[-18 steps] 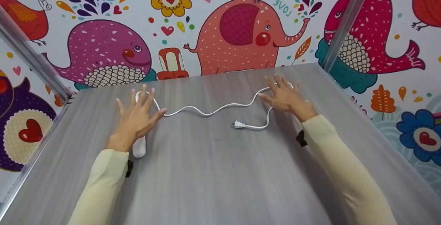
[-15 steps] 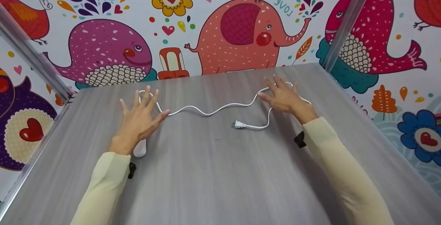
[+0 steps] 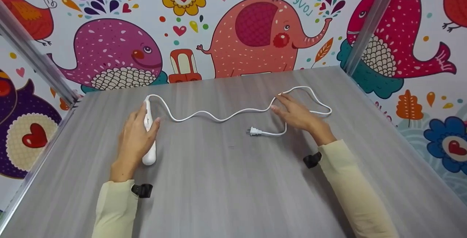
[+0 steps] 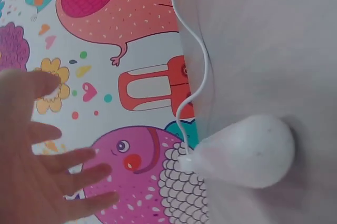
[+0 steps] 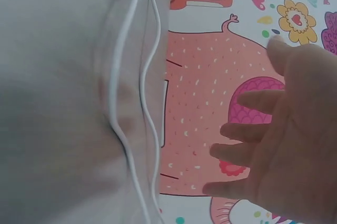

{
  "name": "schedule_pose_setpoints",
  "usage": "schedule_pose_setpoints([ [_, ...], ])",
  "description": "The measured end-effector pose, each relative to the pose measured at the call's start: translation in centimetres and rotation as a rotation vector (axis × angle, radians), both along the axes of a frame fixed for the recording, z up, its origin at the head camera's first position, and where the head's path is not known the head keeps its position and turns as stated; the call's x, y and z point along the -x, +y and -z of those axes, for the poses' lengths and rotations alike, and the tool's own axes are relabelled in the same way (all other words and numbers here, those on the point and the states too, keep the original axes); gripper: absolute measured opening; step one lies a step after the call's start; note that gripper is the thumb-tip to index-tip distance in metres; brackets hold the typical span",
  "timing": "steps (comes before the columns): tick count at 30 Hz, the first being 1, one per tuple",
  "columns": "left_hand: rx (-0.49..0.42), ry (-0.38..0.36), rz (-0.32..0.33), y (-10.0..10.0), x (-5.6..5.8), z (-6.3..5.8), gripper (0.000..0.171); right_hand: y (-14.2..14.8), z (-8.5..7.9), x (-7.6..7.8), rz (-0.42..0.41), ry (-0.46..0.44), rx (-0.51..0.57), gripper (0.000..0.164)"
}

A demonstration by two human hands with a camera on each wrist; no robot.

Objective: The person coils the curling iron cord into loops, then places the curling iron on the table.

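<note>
A slim white corded appliance (image 3: 149,155) with a rounded near end lies lengthwise on the left of the table. My left hand (image 3: 133,137) is beside and partly over it, turned edge-on, hiding some of its length. Its fingers stand apart from the appliance (image 4: 253,153) in the left wrist view. From the far end a white cord (image 3: 219,120) runs in waves to the right, loops back and ends in a two-prong plug (image 3: 254,131). Over the looped part is my right hand (image 3: 299,116), fingers extended and holding nothing. In the right wrist view its fingers (image 5: 245,132) are spread loosely.
The grey wood-grain table (image 3: 226,190) meets a wall (image 3: 219,23) printed with cartoon animals at the back. Metal posts (image 3: 372,26) rise at both rear corners. A black wrist device (image 3: 142,190) is strapped to each arm.
Both hands have turned from palm-down to edge-on. The left has drawn back slightly, uncovering more of the appliance; the right hand's fingers have come together, uncovering the cord loop. The appliance and cord stay put.
</note>
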State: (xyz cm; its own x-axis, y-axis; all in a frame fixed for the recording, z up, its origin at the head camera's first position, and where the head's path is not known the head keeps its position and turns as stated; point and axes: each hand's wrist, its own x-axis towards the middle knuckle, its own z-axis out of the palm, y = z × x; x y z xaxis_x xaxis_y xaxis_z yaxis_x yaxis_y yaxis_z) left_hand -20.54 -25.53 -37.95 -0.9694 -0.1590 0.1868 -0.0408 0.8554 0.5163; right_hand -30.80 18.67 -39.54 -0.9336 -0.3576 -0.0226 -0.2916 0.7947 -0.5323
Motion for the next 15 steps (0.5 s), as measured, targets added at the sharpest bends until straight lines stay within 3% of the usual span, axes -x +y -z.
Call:
schedule_pose_setpoints([
  [5,-0.069,-0.07,-0.1,-0.9,-0.1,1.2,0.069,0.2,1.0,-0.1,-0.049,-0.024,0.022,0.065],
  [8,-0.085,-0.148,-0.142,-1.5,-0.1,2.0,0.073,0.3,1.7,-0.2,-0.078,-0.029,-0.01,0.064],
  [11,-0.092,-0.229,-0.15,-2.0,-0.3,2.9,0.08,0.6,2.5,-0.2,-0.103,-0.021,-0.043,0.061],
  [15,-0.116,-0.315,-0.107,-2.5,-0.5,3.7,0.085,1.3,3.3,-0.2,-0.135,0.018,-0.046,0.054],
])
